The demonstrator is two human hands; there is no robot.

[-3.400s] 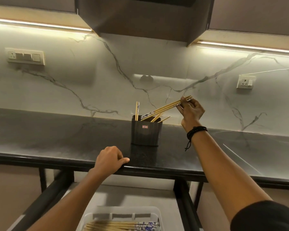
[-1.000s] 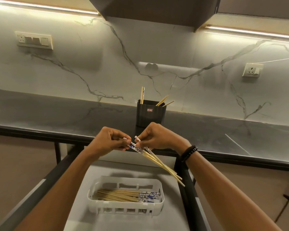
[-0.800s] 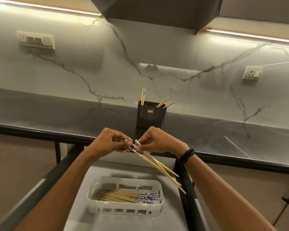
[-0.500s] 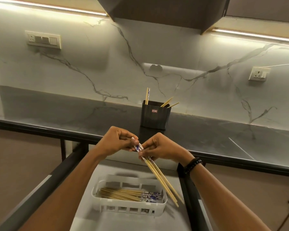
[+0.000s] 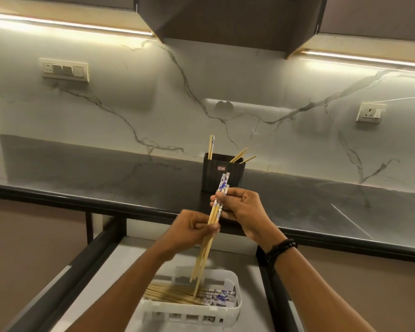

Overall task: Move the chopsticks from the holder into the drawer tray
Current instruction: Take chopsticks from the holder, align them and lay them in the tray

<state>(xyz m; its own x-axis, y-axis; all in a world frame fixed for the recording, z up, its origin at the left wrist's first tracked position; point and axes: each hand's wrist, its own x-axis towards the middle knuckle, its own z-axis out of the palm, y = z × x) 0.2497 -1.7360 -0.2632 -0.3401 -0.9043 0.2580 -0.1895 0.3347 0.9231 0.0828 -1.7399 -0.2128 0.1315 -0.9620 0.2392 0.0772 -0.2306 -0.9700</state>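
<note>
You have just one label in view: a small red sticker [image 5: 221, 168] on the black ribbed plastic holder [image 5: 235, 177], its pale lettering too small to read.

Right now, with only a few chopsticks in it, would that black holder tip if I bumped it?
Probably not easily: the holder looks squat and wide-based on the flat counter. It likely slides first on that glossy surface. The leaning chopsticks may shift weight slightly rightward.
</note>
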